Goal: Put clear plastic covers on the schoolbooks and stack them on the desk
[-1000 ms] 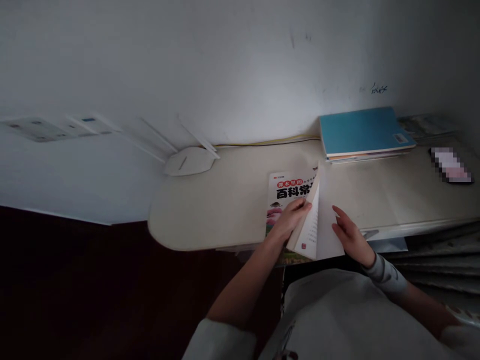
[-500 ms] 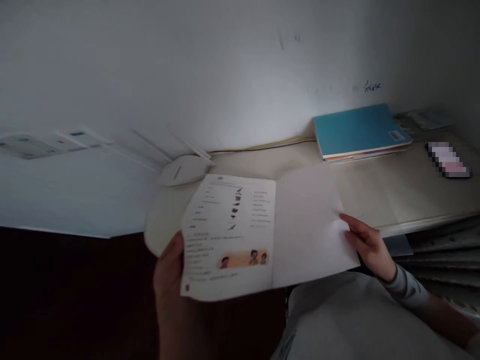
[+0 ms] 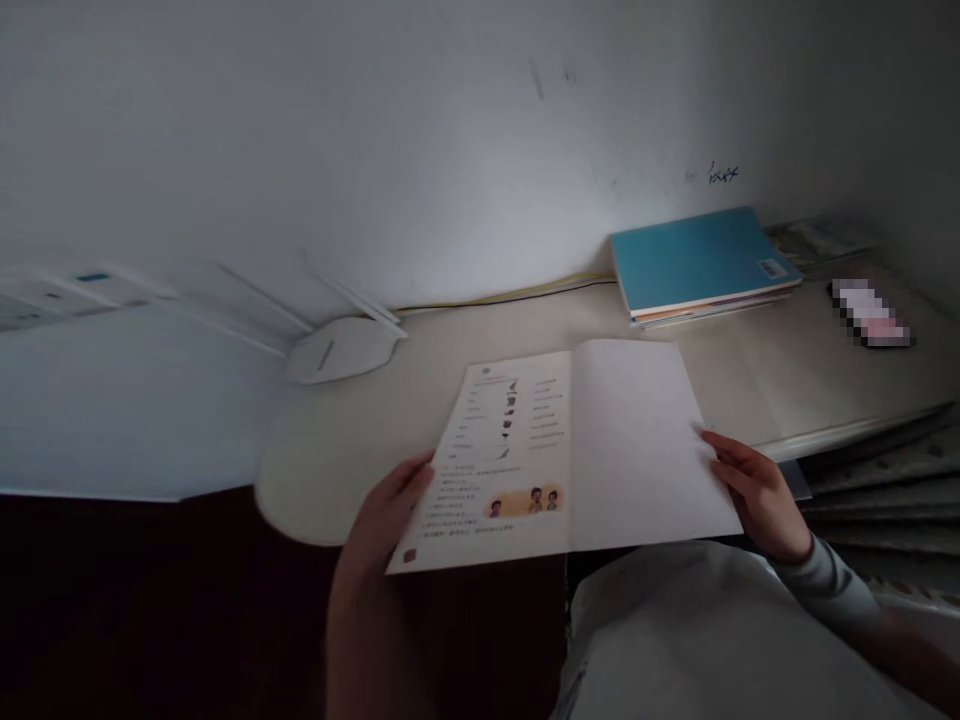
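Observation:
An open book [image 3: 510,460] spreads between my two hands, over the front edge of the table. Its left page carries printed lines, a column of small pictures and an orange panel with cartoon figures; the right-hand side is blank white. My left hand [image 3: 397,495] grips the book's left edge, thumb on the page and the other fingers mostly hidden behind. At the opposite edge, my right hand [image 3: 757,495] pinches the blank side between thumb and fingers.
A stack of books with a blue cover [image 3: 697,260] lies against the wall. To its right is a phone [image 3: 870,315], its screen blurred out. A white router with antennas [image 3: 345,350] sits on the table [image 3: 307,470] at left. Patterned cloth [image 3: 885,490] hangs at the lower right.
The book's left page has swung flatter and moved right, with my left hand moving right along with it. My right hand still holds the other edge. The view has shifted slightly.

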`<state>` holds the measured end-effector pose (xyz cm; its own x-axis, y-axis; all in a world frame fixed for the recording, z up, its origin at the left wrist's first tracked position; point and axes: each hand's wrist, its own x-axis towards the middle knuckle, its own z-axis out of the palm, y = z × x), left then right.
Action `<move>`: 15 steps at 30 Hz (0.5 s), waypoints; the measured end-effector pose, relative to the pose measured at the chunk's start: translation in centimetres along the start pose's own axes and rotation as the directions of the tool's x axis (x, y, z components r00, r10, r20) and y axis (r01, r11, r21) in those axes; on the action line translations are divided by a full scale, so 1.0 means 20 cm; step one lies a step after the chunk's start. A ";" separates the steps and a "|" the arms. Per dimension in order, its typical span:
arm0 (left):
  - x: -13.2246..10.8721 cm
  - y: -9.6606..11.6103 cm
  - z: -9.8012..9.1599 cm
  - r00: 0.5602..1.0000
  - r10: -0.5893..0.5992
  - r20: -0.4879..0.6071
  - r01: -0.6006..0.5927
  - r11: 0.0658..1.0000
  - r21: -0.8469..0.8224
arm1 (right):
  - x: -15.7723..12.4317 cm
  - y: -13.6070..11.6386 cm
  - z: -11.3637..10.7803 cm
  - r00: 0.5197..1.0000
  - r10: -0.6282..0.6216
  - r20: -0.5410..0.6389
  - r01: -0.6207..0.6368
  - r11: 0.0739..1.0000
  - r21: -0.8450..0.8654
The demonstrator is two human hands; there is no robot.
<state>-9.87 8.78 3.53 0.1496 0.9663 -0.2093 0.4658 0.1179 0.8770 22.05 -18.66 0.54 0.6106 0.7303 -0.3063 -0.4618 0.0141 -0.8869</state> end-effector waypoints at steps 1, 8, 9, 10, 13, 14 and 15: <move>0.00 0.01 0.00 0.999 -0.035 0.031 0.034 0.999 0.020 | 0.00 -0.01 0.01 0.999 0.040 0.004 -0.040 0.999 0.035; -0.07 0.07 0.09 0.990 -0.001 0.140 0.022 0.989 -0.144 | -0.01 0.01 0.04 0.998 0.052 0.030 -0.053 0.998 0.021; -0.07 0.07 0.11 0.987 0.007 0.159 0.017 0.989 -0.149 | -0.02 0.02 0.03 0.999 0.031 0.022 -0.031 1.000 -0.002; -0.06 0.06 0.13 0.985 0.011 0.174 0.012 0.991 -0.130 | -0.02 0.03 0.01 1.000 0.014 0.006 -0.014 1.000 -0.025; -0.01 0.02 0.15 0.985 0.037 0.171 -0.046 0.998 0.053 | -0.03 0.04 -0.05 0.998 -0.006 -0.060 0.001 0.997 -0.078; 0.01 0.01 0.15 0.986 0.074 0.150 -0.095 0.985 0.141 | -0.03 0.04 -0.07 0.997 -0.007 -0.080 0.000 0.996 -0.087; 0.03 0.01 0.15 0.982 0.132 0.134 -0.161 0.959 0.232 | -0.03 0.05 -0.08 0.995 -0.009 -0.100 0.000 0.996 -0.090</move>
<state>-7.02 8.72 2.24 0.3250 0.9341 -0.1477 0.6252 -0.0951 0.7746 22.31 -20.21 -0.67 0.6759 0.6585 -0.3310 -0.4021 -0.0470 -0.9144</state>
